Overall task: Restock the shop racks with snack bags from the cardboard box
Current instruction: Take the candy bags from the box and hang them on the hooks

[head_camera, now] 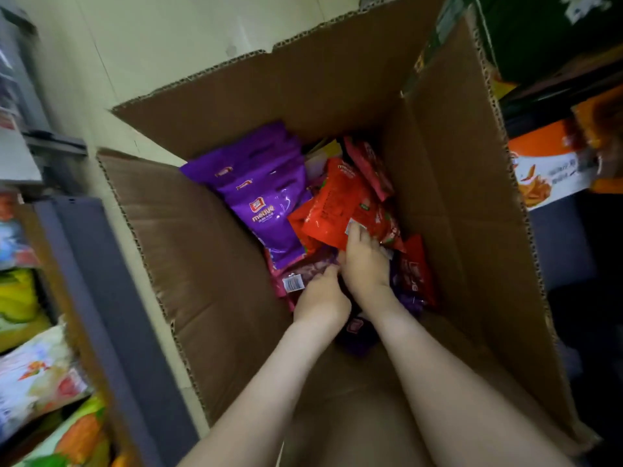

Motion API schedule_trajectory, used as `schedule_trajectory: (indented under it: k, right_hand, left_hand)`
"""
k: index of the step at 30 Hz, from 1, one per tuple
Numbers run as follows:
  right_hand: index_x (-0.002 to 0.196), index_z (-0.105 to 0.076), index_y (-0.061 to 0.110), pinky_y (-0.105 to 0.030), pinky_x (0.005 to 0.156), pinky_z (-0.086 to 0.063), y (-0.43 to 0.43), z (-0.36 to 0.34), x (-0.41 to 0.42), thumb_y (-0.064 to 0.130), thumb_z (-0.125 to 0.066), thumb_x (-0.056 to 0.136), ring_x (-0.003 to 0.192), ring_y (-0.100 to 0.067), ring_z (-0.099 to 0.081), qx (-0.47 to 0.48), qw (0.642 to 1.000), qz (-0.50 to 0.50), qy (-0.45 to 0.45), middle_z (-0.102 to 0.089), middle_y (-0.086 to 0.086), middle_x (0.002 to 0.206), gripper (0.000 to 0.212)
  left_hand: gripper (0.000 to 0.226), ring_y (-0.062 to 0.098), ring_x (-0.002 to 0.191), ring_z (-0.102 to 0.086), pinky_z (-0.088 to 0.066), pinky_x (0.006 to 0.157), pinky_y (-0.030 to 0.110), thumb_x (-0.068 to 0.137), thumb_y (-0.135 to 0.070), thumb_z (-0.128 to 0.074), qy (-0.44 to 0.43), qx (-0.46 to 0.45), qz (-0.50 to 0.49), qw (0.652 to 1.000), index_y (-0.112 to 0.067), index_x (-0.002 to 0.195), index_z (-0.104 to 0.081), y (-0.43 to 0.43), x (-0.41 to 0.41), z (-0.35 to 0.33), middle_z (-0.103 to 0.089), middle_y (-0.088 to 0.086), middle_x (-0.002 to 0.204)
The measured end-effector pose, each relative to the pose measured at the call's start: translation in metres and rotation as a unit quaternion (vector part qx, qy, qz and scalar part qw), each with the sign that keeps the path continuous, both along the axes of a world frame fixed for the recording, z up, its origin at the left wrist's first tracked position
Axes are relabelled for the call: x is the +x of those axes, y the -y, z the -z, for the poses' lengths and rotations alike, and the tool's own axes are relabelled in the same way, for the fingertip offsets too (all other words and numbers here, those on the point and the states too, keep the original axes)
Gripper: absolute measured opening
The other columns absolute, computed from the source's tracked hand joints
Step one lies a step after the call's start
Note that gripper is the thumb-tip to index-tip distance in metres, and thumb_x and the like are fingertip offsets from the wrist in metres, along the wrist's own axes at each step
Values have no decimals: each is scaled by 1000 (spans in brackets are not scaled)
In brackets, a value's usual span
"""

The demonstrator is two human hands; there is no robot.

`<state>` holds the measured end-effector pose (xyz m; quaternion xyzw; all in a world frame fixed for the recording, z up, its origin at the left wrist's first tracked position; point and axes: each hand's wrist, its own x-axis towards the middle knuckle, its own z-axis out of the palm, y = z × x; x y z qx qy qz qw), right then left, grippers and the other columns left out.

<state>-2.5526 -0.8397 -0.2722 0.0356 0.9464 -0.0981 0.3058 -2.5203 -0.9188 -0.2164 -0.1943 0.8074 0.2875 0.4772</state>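
Purple glossy snack bag point(269, 214): "meijue" in white, below a red logo.
Orange-red plastic snack bag point(332, 210): "meijue" faintly at its top.
Pink snack bag point(305, 273): white barcode sticker point(292, 284), digits unreadable.

Single head-worn view, above the cardboard box point(209, 264), facing steeply down into its open top, close in; shop racks point(97, 281) at frame edges, left and right of the box
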Motion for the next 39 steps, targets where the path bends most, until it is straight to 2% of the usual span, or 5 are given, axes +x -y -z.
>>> schedule_trajectory:
  k: [5,29,31,35,39]
  right_hand:
    - [82,-64,3,-27,44,-48,-5,-24,-2,-3,-77,53,50,-28,-62,-30,993,-59,-97,-62,-12,63,33]
    - [133,-36,9,-41,100,-35,-37,-34,36,33,-55,92,126,-30,-39,-72,994,79,29,-44,-11,135,52]
    - [130,-42,9,-40,98,-40,-32,-72,37,48,-49,92,121,-34,-47,-140,942,273,136,-50,-16,132,54]
    - [105,-61,18,-40,81,-50,-38,-182,35,73,-49,78,95,-31,-61,-370,653,581,316,-66,-10,95,62]
    - [97,-67,17,-37,82,-52,-52,-292,24,45,-66,83,87,-23,-69,-477,630,556,259,-73,-8,93,32]
  left_hand:
    - [37,33,114,-54,-45,90,36,92,-9,-38,0,-15,-13,1000,-13,128,-46,2,4,-24,-56,14,126]
    - [37,34,113,-56,-44,91,37,93,-12,-46,-51,-148,235,959,-19,130,-46,30,6,24,-60,14,122]
    - [31,35,109,-59,-46,86,38,92,-17,-50,-66,-80,203,974,-16,123,-48,11,14,-33,-62,14,116]
    - [33,31,109,-58,-44,86,37,90,-12,-48,-118,-5,136,984,-14,123,-47,-20,16,-156,-61,11,117]
    - [34,25,90,-65,-50,75,31,72,-16,-67,-257,-20,272,927,-11,105,-64,-35,10,-262,-67,9,97]
